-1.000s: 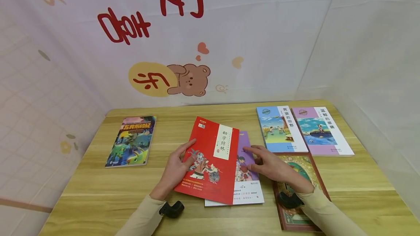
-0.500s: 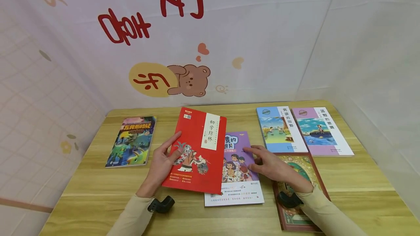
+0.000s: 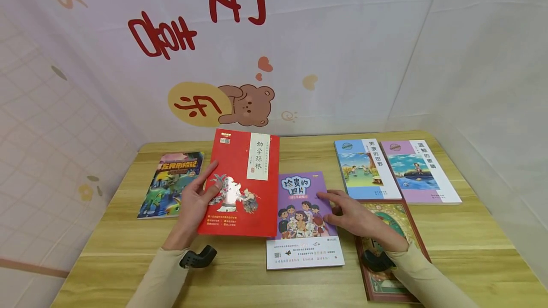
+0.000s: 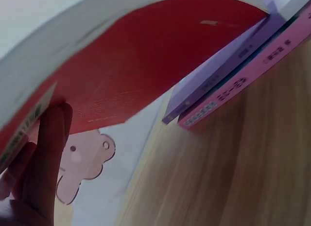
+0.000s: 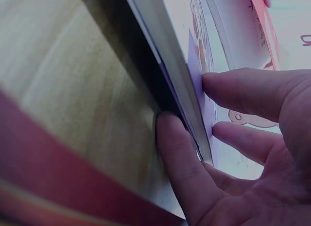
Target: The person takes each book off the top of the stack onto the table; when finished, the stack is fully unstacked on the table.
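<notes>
My left hand [image 3: 198, 203] grips a red book [image 3: 261, 208] by its left edge, thumb over the cover and fingers behind. The left wrist view shows the red back cover [image 4: 160, 46] raised and tilted, with the fingers [image 4: 46, 153] beside a barcode. A purple-and-white book [image 3: 304, 251] lies at the middle, a pink spine [image 4: 233, 85] beneath it in the left wrist view. My right hand [image 3: 353, 215] rests at the purple book's right edge, two fingertips touching the cover and one finger [image 5: 177, 143] low beside the pages.
A dragon-picture book [image 3: 171, 189] lies at the left, partly behind the left hand. At the back right lie a blue-and-white book [image 3: 364, 170] and a pink-and-white book [image 3: 421, 170]. A dark red, ornate book [image 3: 372, 279] sits under the right forearm. White wall cloth [image 3: 342, 61] borders the table.
My left hand has carried the red book left and up, away from the purple book, uncovering that book's cover. The right hand has stayed in place.
</notes>
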Demonstrator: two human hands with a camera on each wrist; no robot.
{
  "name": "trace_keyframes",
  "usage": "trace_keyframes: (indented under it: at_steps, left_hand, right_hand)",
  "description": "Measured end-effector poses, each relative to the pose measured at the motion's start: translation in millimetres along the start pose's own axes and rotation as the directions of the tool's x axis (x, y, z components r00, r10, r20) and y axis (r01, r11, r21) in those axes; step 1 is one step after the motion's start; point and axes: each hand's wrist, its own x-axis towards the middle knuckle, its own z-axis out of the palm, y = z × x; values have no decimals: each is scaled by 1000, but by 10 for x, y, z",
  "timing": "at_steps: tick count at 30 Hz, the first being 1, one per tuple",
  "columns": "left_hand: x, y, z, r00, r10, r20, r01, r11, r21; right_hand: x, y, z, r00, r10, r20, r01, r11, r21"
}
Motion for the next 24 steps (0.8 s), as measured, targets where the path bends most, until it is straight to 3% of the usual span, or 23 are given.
trace_keyframes:
  at_steps: [7,15,24]
  left_hand:
    - [71,17,-157,998,-12,-59,15,998,53]
    - [158,11,-285,996,-8,-87,10,1000,23]
    - [271,-120,-363,991,-115,-69,118,992,47]
  right_hand:
    - [-2,-16,0,1000,8,6,-8,1000,5]
    - [-15,-37,-10,1000,5,2,-5,1000,0]
    - [-17,-41,-15,1000,3,4,-3,1000,-6]
